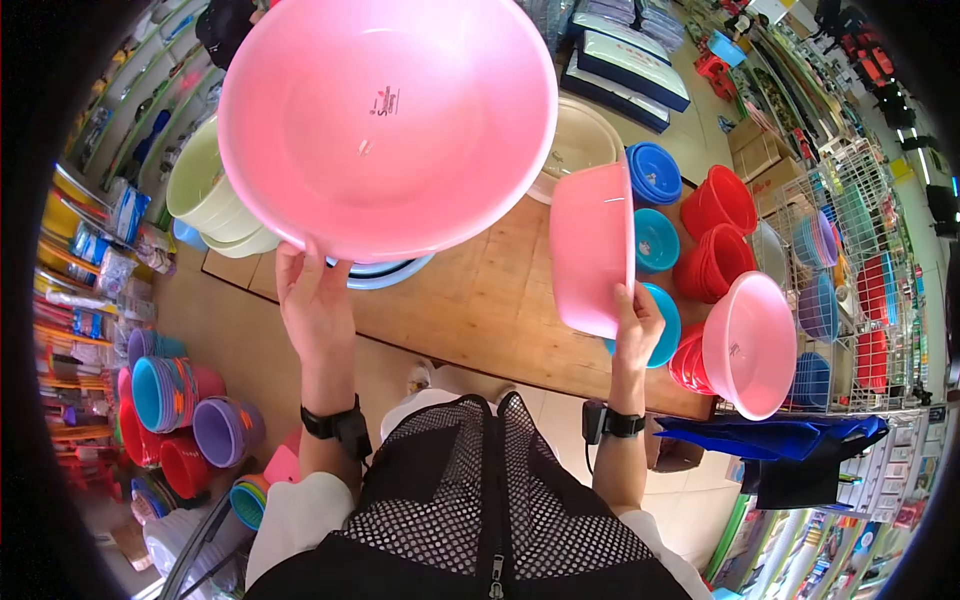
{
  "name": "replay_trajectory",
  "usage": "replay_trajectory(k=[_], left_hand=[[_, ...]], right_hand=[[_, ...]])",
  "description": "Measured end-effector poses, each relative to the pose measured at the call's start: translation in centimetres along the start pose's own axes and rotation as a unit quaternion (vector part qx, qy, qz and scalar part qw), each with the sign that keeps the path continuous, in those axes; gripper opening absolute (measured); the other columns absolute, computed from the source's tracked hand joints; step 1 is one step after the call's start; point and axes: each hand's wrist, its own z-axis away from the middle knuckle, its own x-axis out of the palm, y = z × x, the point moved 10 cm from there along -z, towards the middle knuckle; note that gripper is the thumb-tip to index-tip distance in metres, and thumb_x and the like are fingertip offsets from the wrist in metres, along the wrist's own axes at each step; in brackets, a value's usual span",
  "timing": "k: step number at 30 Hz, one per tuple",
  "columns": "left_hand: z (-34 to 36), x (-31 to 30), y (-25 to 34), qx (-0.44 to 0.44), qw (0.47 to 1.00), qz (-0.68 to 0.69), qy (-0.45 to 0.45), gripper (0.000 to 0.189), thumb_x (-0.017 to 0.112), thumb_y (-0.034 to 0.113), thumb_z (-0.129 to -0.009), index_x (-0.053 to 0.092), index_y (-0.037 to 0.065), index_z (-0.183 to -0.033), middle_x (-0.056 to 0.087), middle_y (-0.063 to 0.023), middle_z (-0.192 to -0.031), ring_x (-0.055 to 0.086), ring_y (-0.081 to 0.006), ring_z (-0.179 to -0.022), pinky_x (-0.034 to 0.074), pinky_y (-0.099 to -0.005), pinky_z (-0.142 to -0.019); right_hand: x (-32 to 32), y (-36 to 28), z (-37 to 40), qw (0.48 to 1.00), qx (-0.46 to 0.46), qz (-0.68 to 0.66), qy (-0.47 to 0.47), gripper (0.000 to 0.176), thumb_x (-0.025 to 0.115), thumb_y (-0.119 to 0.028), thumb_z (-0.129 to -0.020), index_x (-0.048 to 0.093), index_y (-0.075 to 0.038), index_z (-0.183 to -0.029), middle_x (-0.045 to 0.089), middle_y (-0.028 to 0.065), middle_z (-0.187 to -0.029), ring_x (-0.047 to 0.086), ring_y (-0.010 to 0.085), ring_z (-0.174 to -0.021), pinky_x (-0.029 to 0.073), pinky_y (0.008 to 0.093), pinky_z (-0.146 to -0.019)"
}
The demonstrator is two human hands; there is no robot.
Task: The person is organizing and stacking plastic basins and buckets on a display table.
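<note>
My left hand [315,295] grips the lower rim of a large pink basin [400,170], which is raised and shows its inside with a small printed label. In my right hand [636,325] is a smaller pink basin [590,250], turned on its side so that its outer wall shows. Both are held above a wooden table [470,290]. Partly behind the large basin are a blue basin [392,277] and a cream basin [583,135]. Another pink basin [750,345] rests on red ones at the table's right end, near my right hand.
Blue basins [655,172], teal basins [656,240] and red buckets [722,250] line the table's right side. Pale green buckets [215,190] stand at its left end. Stacked buckets [165,390] are on the floor at left. A wire rack [850,280] stands at right.
</note>
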Motion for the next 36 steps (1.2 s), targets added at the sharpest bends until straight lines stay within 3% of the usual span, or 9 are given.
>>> replay_trajectory(k=[6,11,14,18,24,27,30,31,36], left_hand=[[0.2,-1.9,0.5,-0.026,0.999,0.021,-0.001,0.008,0.053,0.009,-0.105,0.057,0.006,-0.1,0.063,-0.0069,-0.112,0.06,-0.0188,-0.112,0.053,-0.0444,-0.101],[0.5,-3.2,0.8,-0.031,0.999,0.005,0.021,0.007,0.054,0.011,-0.105,0.058,0.006,-0.103,0.063,-0.0073,-0.113,0.06,-0.0205,-0.114,0.051,-0.0452,-0.102],[0.6,-3.6,1.0,-0.02,0.999,-0.004,-0.025,0.026,0.053,0.018,-0.107,0.055,0.004,-0.128,0.061,-0.0086,-0.128,0.056,-0.0233,-0.123,0.044,-0.0468,-0.11],[0.6,-3.9,1.3,-0.025,0.999,0.007,-0.019,0.028,0.051,0.019,-0.107,0.054,0.003,-0.13,0.06,-0.0091,-0.132,0.054,-0.025,-0.128,0.041,-0.0495,-0.112],[0.3,-4.2,0.8,-0.035,0.998,0.029,-0.034,0.029,0.051,0.017,-0.107,0.053,0.002,-0.131,0.059,-0.0099,-0.133,0.054,-0.0264,-0.129,0.041,-0.0514,-0.113],[0.3,-4.4,0.4,-0.047,0.998,0.033,-0.031,0.029,0.051,0.017,-0.107,0.052,0.002,-0.131,0.059,-0.0105,-0.134,0.053,-0.0267,-0.13,0.041,-0.0515,-0.113],[0.4,-4.5,0.3,-0.055,0.998,0.025,-0.024,0.029,0.051,0.017,-0.107,0.052,0.002,-0.131,0.058,-0.0109,-0.135,0.052,-0.027,-0.131,0.04,-0.0518,-0.114],[0.6,-4.3,0.3,-0.055,0.998,0.021,-0.021,0.029,0.051,0.017,-0.107,0.052,0.002,-0.132,0.058,-0.0109,-0.135,0.052,-0.027,-0.131,0.04,-0.052,-0.114],[0.7,-4.7,0.0,-0.065,0.997,0.024,-0.032,0.032,0.053,0.019,-0.106,0.051,0.003,-0.134,0.057,-0.0112,-0.137,0.053,-0.0276,-0.131,0.04,-0.0524,-0.115]], right_hand=[[3.2,-0.6,-0.2,0.997,0.0,0.069,-0.032,0.03,0.075,-0.019,-0.094,0.073,0.004,-0.113,0.056,-0.0058,-0.077,0.045,0.0041,-0.07,0.036,0.0234,-0.059],[4.0,0.7,-0.9,0.995,0.084,-0.047,-0.033,0.029,0.073,-0.019,-0.095,0.073,0.005,-0.111,0.065,-0.0017,-0.083,0.052,0.0049,-0.073,0.04,0.0231,-0.062],[4.1,2.4,-0.9,0.987,0.138,-0.08,-0.036,0.028,0.071,-0.018,-0.096,0.073,0.006,-0.11,0.068,0.0003,-0.085,0.055,0.0066,-0.075,0.043,0.0236,-0.063],[4.2,3.3,-0.6,0.985,0.16,-0.047,-0.048,0.028,0.069,-0.019,-0.098,0.073,0.006,-0.109,0.07,0.0018,-0.093,0.061,0.0088,-0.083,0.048,0.0238,-0.073],[9.3,4.8,3.3,0.973,-0.014,0.165,-0.16,0.031,0.075,-0.021,-0.093,0.074,-0.001,-0.116,0.072,0.007,-0.086,0.061,0.0074,-0.076,0.05,0.0258,-0.072],[12.5,8.9,6.9,0.941,0.029,0.221,-0.252,0.033,0.077,-0.025,-0.089,0.074,-0.004,-0.115,0.073,0.0117,-0.089,0.066,0.0139,-0.078,0.053,0.0303,-0.074],[15.1,9.4,10.3,0.901,-0.109,0.266,-0.325,0.032,0.076,-0.026,-0.088,0.072,-0.004,-0.112,0.073,0.0125,-0.097,0.07,0.0252,-0.087,0.055,0.0374,-0.079],[15.0,10.6,11.4,0.907,-0.079,0.238,-0.337,0.028,0.074,-0.02,-0.085,0.071,-0.006,-0.109,0.071,0.0142,-0.108,0.065,0.036,-0.106,0.051,0.0476,-0.093],[14.5,17.0,12.2,0.884,-0.112,0.297,-0.344,0.03,0.077,-0.02,-0.082,0.068,-0.004,-0.106,0.07,0.0141,-0.107,0.065,0.0351,-0.104,0.053,0.0466,-0.091]])
